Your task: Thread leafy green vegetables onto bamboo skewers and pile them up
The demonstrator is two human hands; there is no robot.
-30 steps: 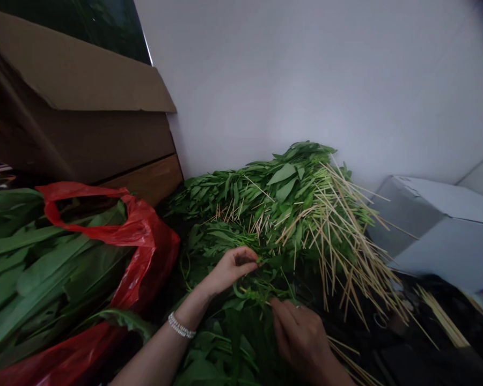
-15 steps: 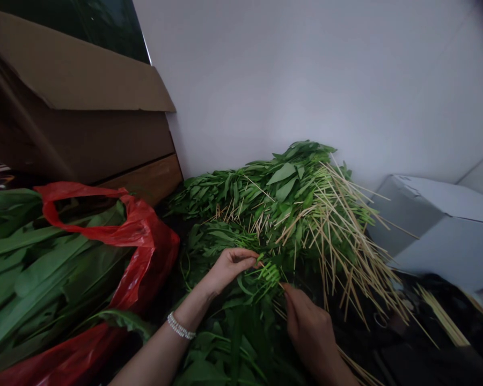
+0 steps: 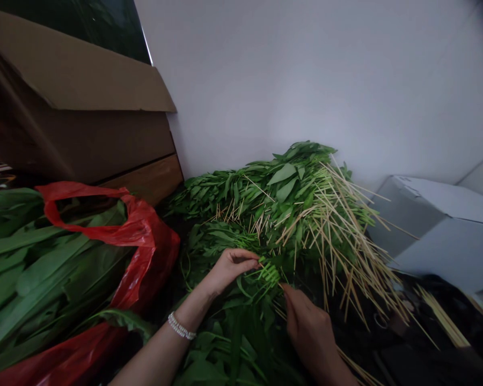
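Note:
Green leaf stems [image 3: 270, 273] sit side by side, threaded on a thin wooden skewer [image 3: 281, 286] between my two hands. My left hand [image 3: 232, 269], with a beaded bracelet at the wrist, pinches thumb and forefinger at the skewer's far end, beside the stems. My right hand [image 3: 309, 321] is closed around the near end of the skewer, most of which its fingers hide. Loose leafy greens [image 3: 229, 343] lie beneath both hands. Behind them rises a heap of leafy greens [image 3: 282, 177] on many skewers [image 3: 338, 230], whose bare ends point right and toward me.
A red plastic bag [image 3: 145, 236] full of long green leaves [image 3: 32, 268] lies at the left. Behind it stands a cardboard box [image 3: 116, 134]. On the right are a white box [image 3: 446, 241] and a bundle of loose skewers [image 3: 445, 316]. A pale wall [image 3: 306, 69] closes the back.
Almost nothing differs. Both hands keep their grip on the skewer, and the stems on it look the same; the view has shifted very slightly.

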